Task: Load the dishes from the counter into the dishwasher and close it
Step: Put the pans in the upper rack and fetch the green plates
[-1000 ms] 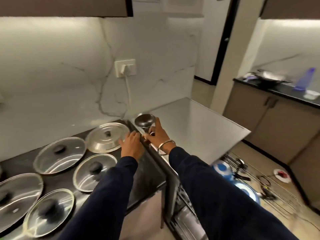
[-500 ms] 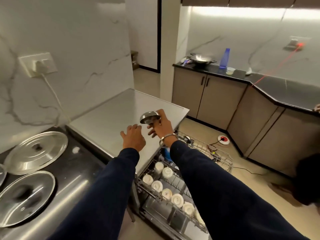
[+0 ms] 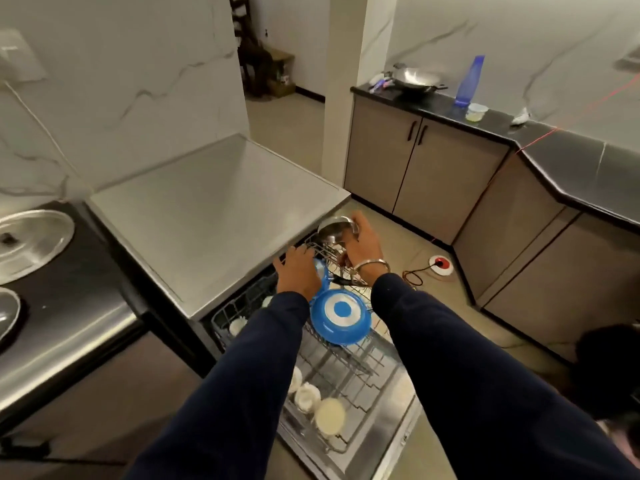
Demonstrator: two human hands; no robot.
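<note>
Honestly, no brand, label or writing reads anywhere; the frame is too soft for that.

Biggest thing before me is the dishwasher (image 3: 221, 216), its flat steel top bare and running to a sharp front corner right beside my right hand. Left of it, touching, sits the dark counter (image 3: 83, 306) with two lids: a steel lid (image 3: 31, 244) near the wall and a glass lid (image 3: 7, 317) cut off by the frame edge. Across the floor, well apart, a second counter (image 3: 568, 150) carries a wok (image 3: 415, 77), a blue bottle (image 3: 469, 81) and a small tub (image 3: 477, 111).

Both racks stand pulled out over the lowered door (image 3: 388, 441). The lower rack (image 3: 346, 372) holds pale cups, mouths down, along its left side; its right half is mostly bare tines. The upper rack (image 3: 320, 249) holds a blue pan (image 3: 341, 317), upside down, its handle running up to my left hand.

My left hand (image 3: 298, 271) rests at the upper rack's near-left part, fingers bent over wire or pan handle; I cannot tell which it grips. My right hand (image 3: 363, 247) grips a steel bowl (image 3: 335, 227), fingers curled round its far rim, holding it tilted just above the rack's far corner, close under the dishwasher's top edge. Open floor lies right of the door, with a red-and-white socket (image 3: 440, 264) and its cord near the cabinets.
</note>
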